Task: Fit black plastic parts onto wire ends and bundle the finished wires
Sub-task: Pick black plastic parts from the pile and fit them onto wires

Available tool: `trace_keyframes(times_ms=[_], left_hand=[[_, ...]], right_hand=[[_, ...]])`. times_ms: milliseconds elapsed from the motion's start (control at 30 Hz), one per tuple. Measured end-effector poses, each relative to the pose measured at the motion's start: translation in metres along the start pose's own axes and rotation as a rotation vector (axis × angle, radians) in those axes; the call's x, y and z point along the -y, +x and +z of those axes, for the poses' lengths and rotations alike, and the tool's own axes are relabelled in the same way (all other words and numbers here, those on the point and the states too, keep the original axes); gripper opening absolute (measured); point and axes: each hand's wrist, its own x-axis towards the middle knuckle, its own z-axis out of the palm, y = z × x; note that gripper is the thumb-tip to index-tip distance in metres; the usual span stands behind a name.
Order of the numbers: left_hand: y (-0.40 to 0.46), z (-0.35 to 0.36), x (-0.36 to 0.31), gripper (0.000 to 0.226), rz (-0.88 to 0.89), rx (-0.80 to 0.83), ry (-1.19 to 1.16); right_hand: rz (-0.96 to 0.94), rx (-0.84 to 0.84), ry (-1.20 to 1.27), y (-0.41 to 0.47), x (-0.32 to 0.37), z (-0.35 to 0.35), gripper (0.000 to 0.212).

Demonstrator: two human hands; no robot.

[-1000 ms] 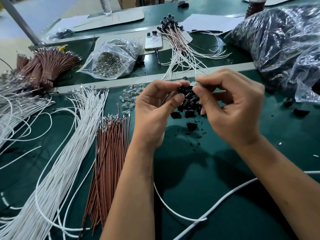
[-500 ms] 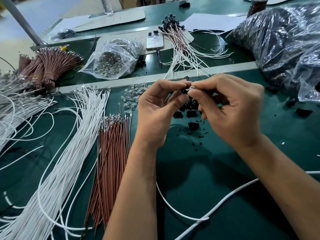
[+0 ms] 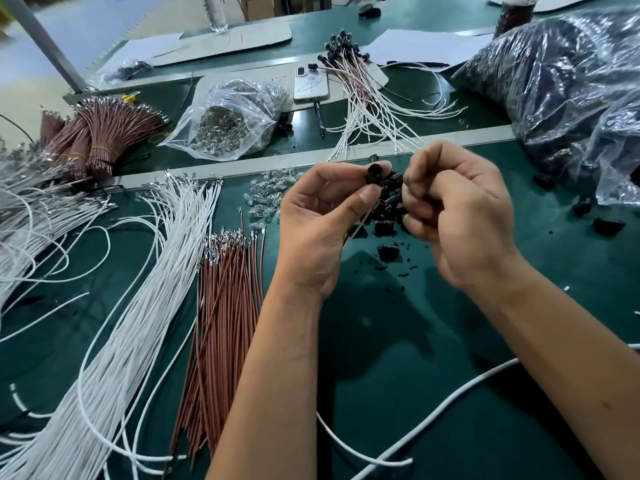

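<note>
Black plastic part (image 3: 374, 173), pinched in left hand (image 3: 320, 220); right hand (image 3: 457, 209) curled, contents unclear; risk: part slips into loose pile (image 3: 389, 211).

Beyond our hands we see a phone (image 3: 311, 83) lying face down, a pen (image 3: 319, 118) just below it, and white paper sheets (image 3: 424, 46).

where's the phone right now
The white smartphone lies face down at top centre of the head view, between the clear plastic bag and the black-capped finished wires.
</note>
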Motion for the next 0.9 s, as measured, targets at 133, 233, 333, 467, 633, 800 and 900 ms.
trace_keyframes(times_ms=[133, 233, 333, 467, 633, 800, 900], left_hand=[[0.001, -0.001, 0.001, 0.029, 0.006, 0.001, -0.006], [0.001, -0.005, 0.001, 0.026, 0.019, -0.004, -0.007], [0.0, -0.007, 0.002, 0.023, 0.022, 0.028, 0.029], [0.001, -0.008, 0.004, 0.026, 0.01, 0.062, 0.046], [0.002, -0.01, 0.005, 0.026, 0.041, 0.055, 0.141], [0.003, -0.008, 0.009, 0.019, 0.043, 0.003, 0.179], [0.003, -0.008, 0.009, 0.012, 0.041, 0.007, 0.184]], right_hand=[[-0.206, 0.119, -0.239, -0.01, 0.004, 0.002, 0.02], [-0.389, 0.132, -0.507, -0.014, 0.004, 0.005, 0.018], [-0.465, 0.111, -0.597, -0.011, 0.004, 0.005, 0.021], [-0.55, 0.109, -0.683, -0.009, 0.004, 0.004, 0.012], [-0.59, 0.055, -0.711, -0.009, 0.008, 0.005, 0.01], [-0.603, 0.052, -0.74, -0.008, 0.007, 0.006, 0.014], [-0.615, 0.041, -0.772, -0.007, 0.005, 0.004, 0.017]])
